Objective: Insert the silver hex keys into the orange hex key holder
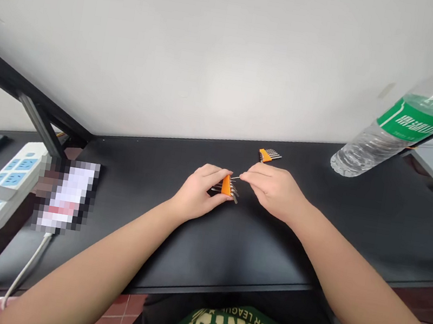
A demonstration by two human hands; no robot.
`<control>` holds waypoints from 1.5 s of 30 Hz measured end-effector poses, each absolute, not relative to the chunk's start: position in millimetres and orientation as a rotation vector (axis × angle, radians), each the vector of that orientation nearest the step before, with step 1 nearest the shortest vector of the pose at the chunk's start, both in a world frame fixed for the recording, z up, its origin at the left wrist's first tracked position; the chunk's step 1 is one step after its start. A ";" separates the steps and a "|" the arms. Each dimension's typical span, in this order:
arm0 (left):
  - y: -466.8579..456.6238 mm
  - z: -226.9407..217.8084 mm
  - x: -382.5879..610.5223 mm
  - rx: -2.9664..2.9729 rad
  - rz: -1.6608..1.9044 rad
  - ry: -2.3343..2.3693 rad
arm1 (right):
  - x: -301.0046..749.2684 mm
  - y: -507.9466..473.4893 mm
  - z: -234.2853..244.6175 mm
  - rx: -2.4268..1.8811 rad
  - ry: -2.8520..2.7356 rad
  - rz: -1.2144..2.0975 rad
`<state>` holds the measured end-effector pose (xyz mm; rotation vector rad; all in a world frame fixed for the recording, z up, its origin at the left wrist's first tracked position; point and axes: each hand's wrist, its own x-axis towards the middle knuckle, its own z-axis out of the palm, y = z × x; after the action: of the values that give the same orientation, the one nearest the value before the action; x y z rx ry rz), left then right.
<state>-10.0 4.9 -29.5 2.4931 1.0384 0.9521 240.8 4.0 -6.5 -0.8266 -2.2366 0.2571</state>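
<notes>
Near the middle of the black desk [202, 253], my left hand [201, 195] is closed round an orange hex key holder [226, 185]. Several metal hex keys stick out of the holder on both sides. Just to the right, my right hand [272, 190] pinches a thin metal hex key [236, 177], whose far end reaches the holder's upper edge. Whether that end sits inside a slot I cannot tell. Behind my right hand lies a second orange holder with hex keys [266, 155], touched by neither hand.
A large clear bottle with a green label [416, 119] stands at the back right. On the left are a blurred-out phone [67, 196] with a white cable [30, 264] and a white power strip [11, 184]. A pale wall [215, 63] rises behind the desk.
</notes>
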 end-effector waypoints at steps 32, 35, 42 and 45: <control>1.2 -22.4 -6.4 2.490 1.058 0.818 | 218.1 -1.9 -13.1 -0.866 -1.630 1.215; 0.5 -22.1 -5.5 2.503 1.051 0.809 | 218.1 -3.0 -15.5 -0.936 -1.703 1.117; 2.1 -23.4 -6.7 2.460 0.953 0.868 | 224.7 -1.2 -13.1 -0.829 -2.073 0.640; 3.1 -24.6 -7.5 2.455 0.946 0.856 | 229.0 -0.1 -11.0 -0.748 -2.190 0.491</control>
<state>-7.5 3.1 -24.6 2.4549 0.8563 0.9460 229.0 -0.1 -11.0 -0.7478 -2.1903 0.4911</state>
